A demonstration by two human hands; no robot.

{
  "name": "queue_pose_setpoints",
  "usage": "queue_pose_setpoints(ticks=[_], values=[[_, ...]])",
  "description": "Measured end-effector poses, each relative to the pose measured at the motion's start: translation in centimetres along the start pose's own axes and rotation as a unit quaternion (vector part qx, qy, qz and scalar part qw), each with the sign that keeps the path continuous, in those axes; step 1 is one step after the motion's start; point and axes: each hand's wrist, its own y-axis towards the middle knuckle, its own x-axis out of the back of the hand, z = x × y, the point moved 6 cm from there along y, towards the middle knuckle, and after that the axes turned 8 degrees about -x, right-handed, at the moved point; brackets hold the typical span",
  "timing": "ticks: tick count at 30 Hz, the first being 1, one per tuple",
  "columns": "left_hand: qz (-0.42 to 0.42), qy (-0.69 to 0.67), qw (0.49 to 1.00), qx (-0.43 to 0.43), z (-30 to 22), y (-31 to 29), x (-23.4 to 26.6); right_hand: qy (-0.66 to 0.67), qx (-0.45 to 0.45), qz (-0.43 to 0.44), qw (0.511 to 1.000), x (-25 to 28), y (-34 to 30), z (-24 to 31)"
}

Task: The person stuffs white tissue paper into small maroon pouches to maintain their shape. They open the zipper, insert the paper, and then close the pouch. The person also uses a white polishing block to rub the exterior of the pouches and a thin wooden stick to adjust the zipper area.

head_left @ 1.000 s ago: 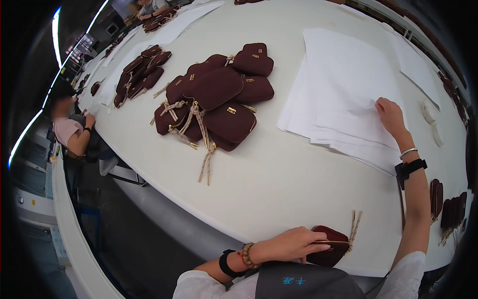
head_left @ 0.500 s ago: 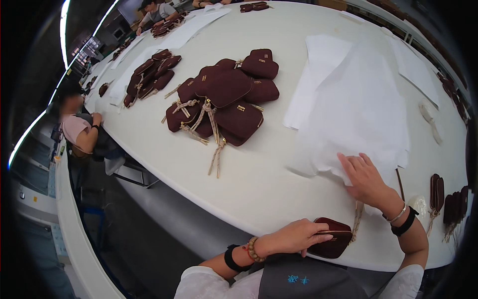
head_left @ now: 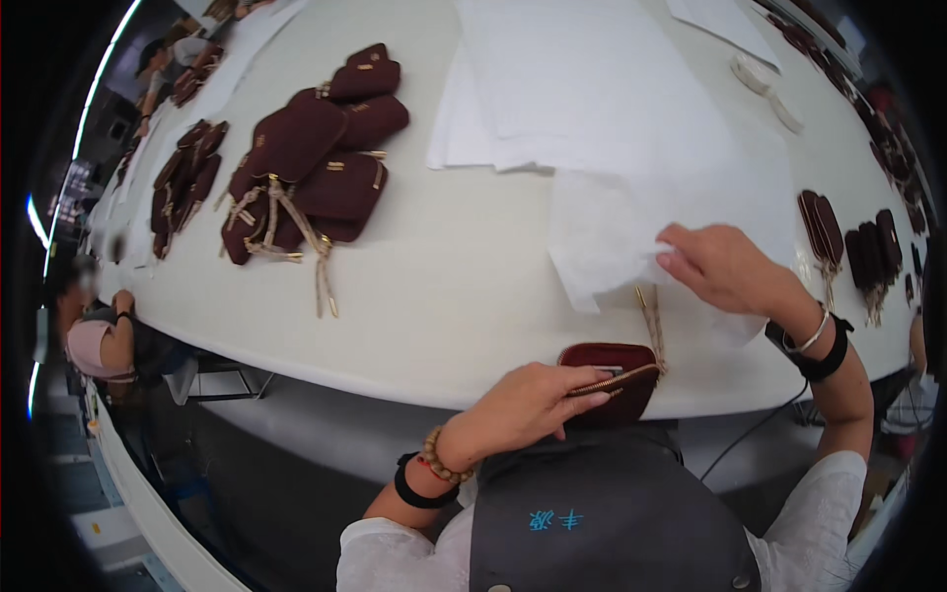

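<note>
- While the left hand (head_left: 528,405) grasps a rounded maroon zip pouch (head_left: 633,398) at the white desk's (head_left: 444,316) near edge, the right hand (head_left: 735,266) pinches a thin white sheet (head_left: 612,222).
- Leftward, desk surface stretches open.
- The pouch gapes.

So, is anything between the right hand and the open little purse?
Just the beige cord, reaching from the purse toward the right hand, plus some white paper it pinches. Nothing else visible.

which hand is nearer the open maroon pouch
Left: the left hand holds the open maroon pouch by its zippered edge, while the right hand is apart from it, beyond and rightward, pinching a white sheet.
</note>
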Motion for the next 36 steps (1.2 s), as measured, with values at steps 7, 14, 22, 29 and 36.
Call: queue_pose_setpoints(ticks=[7, 14, 22, 29, 36], values=[[0.015, 0.06, 0.998, 0.033, 1.2, -1.2, -1.0, 0.453, 0.006, 0.104, 0.885, 2.4, -4.2, 4.2], [-0.138, 0.149, 0.965, -0.167, 0.0, -0.5, -0.4, 0.208, 0.138, 0.168, 0.954, -3.1, -4.1, 5.7], [-0.17, 0.183, 0.951, -0.184, 2.1, -2.6, 1.2, 0.207, 0.085, 0.212, 0.951, -4.4, -2.8, 5.1], [-0.146, 0.162, 0.937, -0.274, 1.3, -1.7, -1.4, 0.401, 0.107, 0.435, 0.799, -10.7, -4.2, 10.1], [-0.143, 0.072, 0.966, -0.203, 2.8, -1.3, -0.4, 0.414, 0.045, 0.3, 0.858, -7.0, -4.4, 8.8]])
